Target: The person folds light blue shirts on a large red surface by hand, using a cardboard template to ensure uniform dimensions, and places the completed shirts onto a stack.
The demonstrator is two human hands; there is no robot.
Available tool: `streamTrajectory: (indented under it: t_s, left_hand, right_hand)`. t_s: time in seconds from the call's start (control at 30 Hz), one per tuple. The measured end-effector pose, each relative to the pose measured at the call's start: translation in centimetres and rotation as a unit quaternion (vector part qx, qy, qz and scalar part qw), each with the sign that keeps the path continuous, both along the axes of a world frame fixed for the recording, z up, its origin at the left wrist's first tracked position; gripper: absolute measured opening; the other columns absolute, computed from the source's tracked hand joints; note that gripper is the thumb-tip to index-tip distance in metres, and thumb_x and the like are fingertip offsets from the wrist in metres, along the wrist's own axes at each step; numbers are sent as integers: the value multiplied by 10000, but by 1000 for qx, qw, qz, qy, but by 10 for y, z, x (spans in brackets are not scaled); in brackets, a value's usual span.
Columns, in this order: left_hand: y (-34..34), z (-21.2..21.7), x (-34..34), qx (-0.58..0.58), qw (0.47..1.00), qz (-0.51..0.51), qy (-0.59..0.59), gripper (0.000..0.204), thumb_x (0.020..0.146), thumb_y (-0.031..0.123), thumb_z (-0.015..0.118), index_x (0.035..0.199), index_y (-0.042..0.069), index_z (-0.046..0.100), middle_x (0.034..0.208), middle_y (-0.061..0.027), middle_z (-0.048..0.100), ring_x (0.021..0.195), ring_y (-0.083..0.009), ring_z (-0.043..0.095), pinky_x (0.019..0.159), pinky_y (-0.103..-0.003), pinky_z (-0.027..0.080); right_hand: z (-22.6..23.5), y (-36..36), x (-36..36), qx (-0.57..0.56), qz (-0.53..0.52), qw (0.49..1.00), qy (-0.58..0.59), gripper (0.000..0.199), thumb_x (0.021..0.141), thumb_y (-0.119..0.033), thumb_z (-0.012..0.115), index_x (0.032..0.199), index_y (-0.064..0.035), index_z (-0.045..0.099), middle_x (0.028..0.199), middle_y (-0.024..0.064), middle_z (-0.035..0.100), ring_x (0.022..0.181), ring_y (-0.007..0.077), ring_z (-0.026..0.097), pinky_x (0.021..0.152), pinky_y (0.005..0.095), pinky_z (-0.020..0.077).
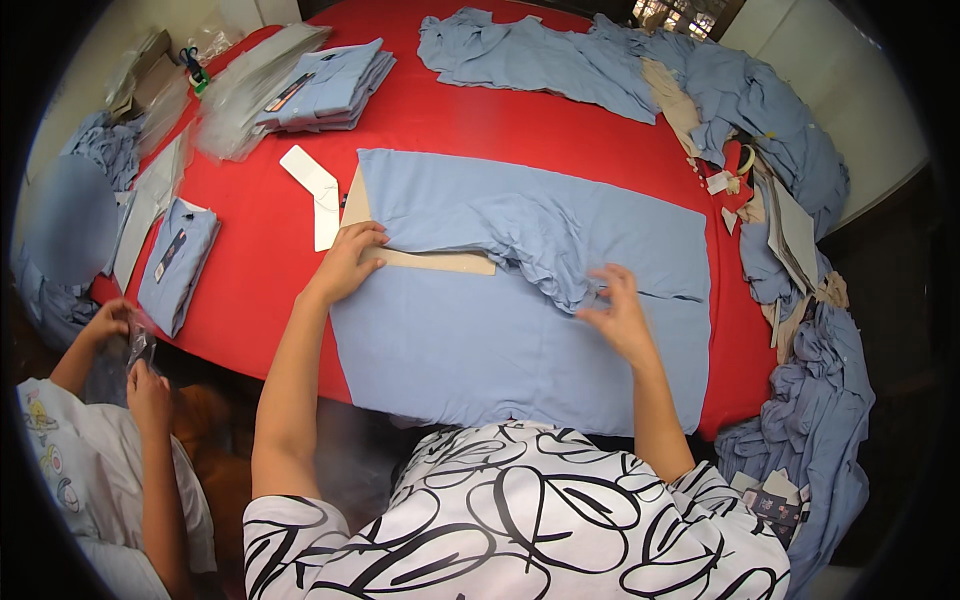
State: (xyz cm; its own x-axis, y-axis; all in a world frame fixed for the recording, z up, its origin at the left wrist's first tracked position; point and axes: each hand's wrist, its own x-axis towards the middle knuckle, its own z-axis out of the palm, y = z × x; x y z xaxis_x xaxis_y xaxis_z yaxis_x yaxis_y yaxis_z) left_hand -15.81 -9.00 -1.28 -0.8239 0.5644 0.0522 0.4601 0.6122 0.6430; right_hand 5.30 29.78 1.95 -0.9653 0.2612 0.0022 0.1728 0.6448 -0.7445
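A light blue garment (pixel 450 340) lies spread on the table in front of me, its upper part folded and bunched in the middle. Beneath the folded cloth, parts of a beige cardboard sheet (pixel 435 262) show. My left hand (pixel 350 262) rests on the garment's left side at the cardboard's edge, thumb and fingers apart. Over the right half, my right hand (pixel 622 318) is slightly blurred beside the bunched cloth (pixel 545 255), its fingers spread. Whether its fingertips touch the cloth is hard to tell. A white angled card (pixel 315 192) lies left of the garment.
Folded blue shirts (pixel 335 85) are stacked beside clear plastic bags (pixel 245 95) at the far left of the red table (pixel 480 120). Loose blue garments (pixel 760 100) heap along the far and right edges. Another person's hands (pixel 130 350) hold clear plastic at the left.
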Motion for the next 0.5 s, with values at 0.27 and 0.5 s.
streamTrajectory:
  t_s: [0.27, 0.5]
  left_hand:
    - [1, -2, -2, 0, 1000, -9, -3, 349, 838, 57, 693, 1179, 77, 622, 1367, -46, 493, 1338, -274, 381, 1122, -393, 373]
    - [3, 1, -1, -14, 1000, -8, -1, 411, 824, 46, 699, 1220, 86, 596, 1353, -63, 492, 1326, -294, 382, 1110, -402, 375]
  right_hand:
    - [37, 15, -18, -7, 72, 994, 81, 235, 862, -70, 665, 1089, -11, 648, 1115, 109, 601, 1019, 202, 582, 883, 317, 458]
    - [151, 1, -27, -142, 187, 955, 180, 155, 915, 26, 563, 1043, 21, 651, 920, 25, 641, 860, 85, 586, 753, 213, 450]
